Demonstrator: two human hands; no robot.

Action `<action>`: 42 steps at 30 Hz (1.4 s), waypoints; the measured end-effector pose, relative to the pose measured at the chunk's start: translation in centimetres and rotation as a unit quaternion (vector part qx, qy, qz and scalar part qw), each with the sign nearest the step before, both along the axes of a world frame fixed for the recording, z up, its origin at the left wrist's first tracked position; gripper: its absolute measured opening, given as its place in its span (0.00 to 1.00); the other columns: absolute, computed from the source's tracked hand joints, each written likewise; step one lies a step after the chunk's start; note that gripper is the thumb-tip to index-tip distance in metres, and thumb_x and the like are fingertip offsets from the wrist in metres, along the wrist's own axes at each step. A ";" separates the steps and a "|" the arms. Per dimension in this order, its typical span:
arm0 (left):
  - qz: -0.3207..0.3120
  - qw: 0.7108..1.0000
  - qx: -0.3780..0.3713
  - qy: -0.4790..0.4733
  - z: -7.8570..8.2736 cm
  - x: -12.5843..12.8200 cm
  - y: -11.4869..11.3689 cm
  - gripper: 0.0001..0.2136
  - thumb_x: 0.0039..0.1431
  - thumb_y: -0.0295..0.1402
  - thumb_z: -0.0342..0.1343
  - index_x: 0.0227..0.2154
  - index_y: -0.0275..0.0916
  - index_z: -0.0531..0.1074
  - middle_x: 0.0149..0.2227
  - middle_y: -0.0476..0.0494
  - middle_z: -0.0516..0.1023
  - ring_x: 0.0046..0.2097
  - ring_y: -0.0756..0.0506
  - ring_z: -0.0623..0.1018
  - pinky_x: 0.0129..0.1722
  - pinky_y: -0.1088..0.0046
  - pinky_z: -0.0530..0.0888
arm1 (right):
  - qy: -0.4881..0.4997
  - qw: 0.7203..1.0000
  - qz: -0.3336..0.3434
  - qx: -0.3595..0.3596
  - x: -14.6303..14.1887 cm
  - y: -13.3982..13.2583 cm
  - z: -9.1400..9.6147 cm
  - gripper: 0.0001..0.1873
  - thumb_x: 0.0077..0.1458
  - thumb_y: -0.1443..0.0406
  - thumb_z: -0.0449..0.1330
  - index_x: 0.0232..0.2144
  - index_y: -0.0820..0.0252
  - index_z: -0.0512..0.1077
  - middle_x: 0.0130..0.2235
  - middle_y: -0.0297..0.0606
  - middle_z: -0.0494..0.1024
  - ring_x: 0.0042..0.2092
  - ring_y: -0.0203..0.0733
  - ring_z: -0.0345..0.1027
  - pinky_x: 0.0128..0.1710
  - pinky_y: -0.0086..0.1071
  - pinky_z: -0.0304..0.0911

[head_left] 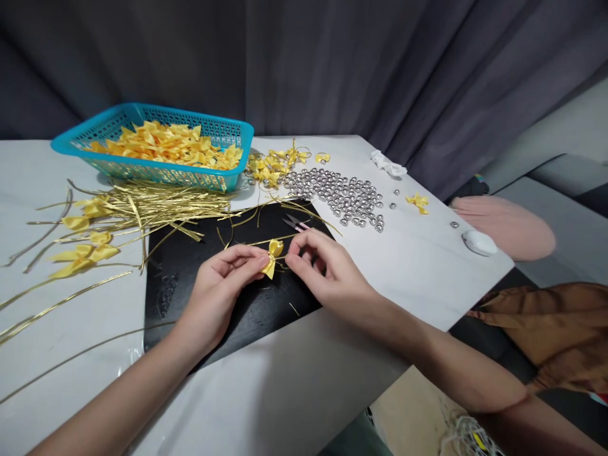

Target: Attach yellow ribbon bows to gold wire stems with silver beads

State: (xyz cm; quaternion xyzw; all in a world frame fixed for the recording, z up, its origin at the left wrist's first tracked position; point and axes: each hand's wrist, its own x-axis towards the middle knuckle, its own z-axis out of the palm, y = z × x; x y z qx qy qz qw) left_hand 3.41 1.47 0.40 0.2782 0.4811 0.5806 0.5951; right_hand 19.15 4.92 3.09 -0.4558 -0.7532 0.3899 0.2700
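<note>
Above a black mat [199, 335], my left hand [228, 278] pinches a small yellow ribbon bow [274, 250] between thumb and fingers. My right hand [327, 263] is closed just to the right of it, thumb and forefinger together on a thin gold cord [280, 257] that runs from the bow. Partly behind my right hand lies a pair of small scissors [295, 221], blades pointing left and away from me. A few loose cord pieces rest on the mat around the bow.
A blue basket [185, 168] full of yellow bows stands at the back left, with a bundle of gold cords [161, 206] before it. Silver heart-shaped beads [342, 193] are spread right of centre. A white computer mouse [479, 242] sits near the right edge.
</note>
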 end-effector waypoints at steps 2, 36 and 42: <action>0.007 1.000 -0.001 -0.001 0.0 0.0 0.0 0.05 0.41 0.30 0.68 0.22 0.37 0.77 0.26 0.52 0.78 0.28 0.55 0.72 0.29 0.86 0.69 | 0.036 0.989 0.049 -0.138 0.0 -0.1 0.4 0.08 0.58 0.61 0.51 0.30 0.60 0.63 0.22 0.27 0.58 0.22 0.29 0.49 0.20 0.25 0.46; 0.039 0.999 0.014 -0.009 -0.2 0.0 0.7 0.17 0.40 0.26 0.66 0.30 0.38 0.63 0.21 0.55 0.78 0.24 0.56 0.72 0.28 0.84 0.67 | -0.061 0.983 0.135 -0.105 0.7 1.4 1.1 0.18 0.60 0.62 0.50 0.20 0.64 0.66 0.24 0.33 0.65 0.25 0.29 0.54 0.23 0.25 0.50; 0.033 0.999 0.012 -0.003 -0.1 0.1 0.6 0.17 0.39 0.26 0.67 0.28 0.39 0.62 0.20 0.55 0.77 0.23 0.57 0.71 0.26 0.85 0.66 | -0.028 0.988 0.061 -0.137 0.5 1.2 -0.1 0.15 0.50 0.60 0.61 0.19 0.65 0.68 0.21 0.33 0.68 0.20 0.26 0.52 0.19 0.24 0.47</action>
